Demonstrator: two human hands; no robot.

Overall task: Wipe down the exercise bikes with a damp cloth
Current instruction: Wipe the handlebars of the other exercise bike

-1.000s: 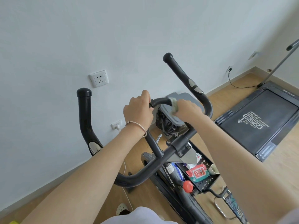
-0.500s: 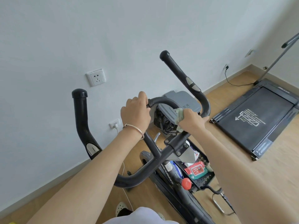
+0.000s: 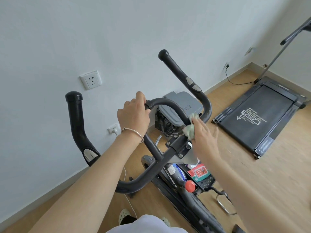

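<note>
A black exercise bike's handlebar (image 3: 134, 182) fills the middle of the head view, with two upright grips and an inner loop bar (image 3: 168, 103). My left hand (image 3: 133, 116) grips the loop bar at its upper left bend. A small pale green cloth (image 3: 189, 131) lies bunched against the loop bar's right side, just above the clamp bracket (image 3: 178, 145). My right hand (image 3: 203, 137) presses the cloth to the bar with its fingers stretched out straight toward the right. Its thumb is hidden behind the cloth.
A grey lidded bin (image 3: 181, 105) with a black liner stands against the wall behind the bars. A folded treadmill (image 3: 255, 118) lies on the wooden floor at right. Below the bars hang a mesh tray (image 3: 208, 181) with a wipes pack and a red knob (image 3: 190, 186).
My right hand slid down the loop bar's right side toward the clamp and its fingers uncurled from the bar. My left hand kept its grip.
</note>
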